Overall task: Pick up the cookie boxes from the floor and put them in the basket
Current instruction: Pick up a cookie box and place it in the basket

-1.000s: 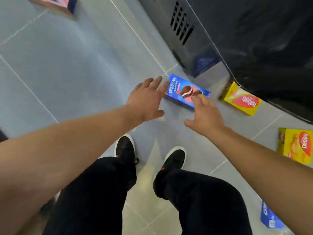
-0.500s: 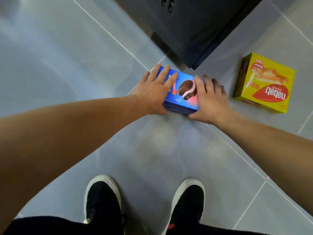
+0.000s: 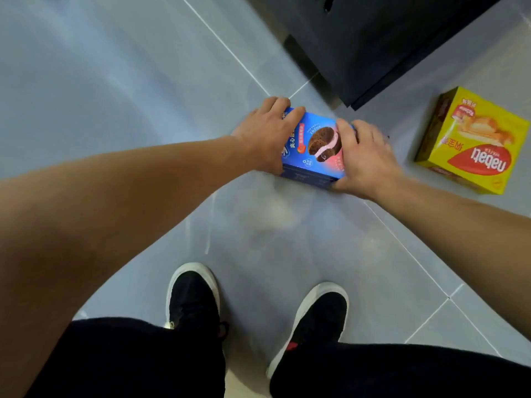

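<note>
**On the floor by the cabinet: blue box clasped at both ends**

On the grey tiled floor [image 3: 115, 96] ahead of our shoes lies the blue cookie box [image 3: 313, 150], our left hand [image 3: 265, 139] and right hand [image 3: 365, 159] curled round its opposite short ends. We judge it light, stiff card with a slick finish, so squeezing the ends should hold. The dark cabinet [image 3: 388, 47] corner stands just beyond; the yellow cookie box [image 3: 471, 145] lies well apart, rightward. Open room is toward us. No basket shows.

Grey tiled floor [image 3: 115, 96] with thin white grout lines. Big dark cabinet [image 3: 388, 38] up top. Black sneakers [image 3: 195, 297] with white soles at the bottom.
</note>
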Tool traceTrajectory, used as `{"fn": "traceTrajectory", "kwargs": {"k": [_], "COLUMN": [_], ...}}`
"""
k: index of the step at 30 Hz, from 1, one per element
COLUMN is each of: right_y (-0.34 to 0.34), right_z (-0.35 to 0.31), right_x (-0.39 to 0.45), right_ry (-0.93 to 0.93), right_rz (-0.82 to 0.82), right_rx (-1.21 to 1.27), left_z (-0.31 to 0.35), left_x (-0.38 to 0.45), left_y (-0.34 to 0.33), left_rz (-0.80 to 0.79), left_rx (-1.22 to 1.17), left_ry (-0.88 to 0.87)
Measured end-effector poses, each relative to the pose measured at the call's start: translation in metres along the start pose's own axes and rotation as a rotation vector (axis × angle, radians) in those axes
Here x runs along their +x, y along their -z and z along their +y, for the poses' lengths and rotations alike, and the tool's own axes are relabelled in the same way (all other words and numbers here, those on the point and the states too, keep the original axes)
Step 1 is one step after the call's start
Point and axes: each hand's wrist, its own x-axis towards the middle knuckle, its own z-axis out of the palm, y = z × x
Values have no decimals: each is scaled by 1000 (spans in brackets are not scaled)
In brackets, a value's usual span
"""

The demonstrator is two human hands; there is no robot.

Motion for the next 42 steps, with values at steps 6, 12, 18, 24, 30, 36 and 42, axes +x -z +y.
{"fn": "traceTrajectory", "kwargs": {"k": [6,12,18,24,30,36,42], "right_y": [65,215,414,529,592,615,616], "right_z": [-68,-136,-180,-202,-191,-181,-205], "right_x": [-59,-155,-258,-330,-362,-388,-452], "right_ry": [134,298,459,652,879,1177,1484], "right_rz": [-25,-155,-260,135,331,385,267], "right_rx": [15,66,122,-36,-133,-200,-281], "left_z": [-9,25,83,133,193,279,390], "left_x": [-108,-247,-374,-441,-485,-537,-617], "left_y": [71,207,402,523,577,571,544], "left_rz": [-49,-66,-111,-24,89,341,495], "left_rx": [-185,-389,-616,-755,-1002,-1319,-1295], "left_ry": [146,319,500,769,966,1094,1268]}}
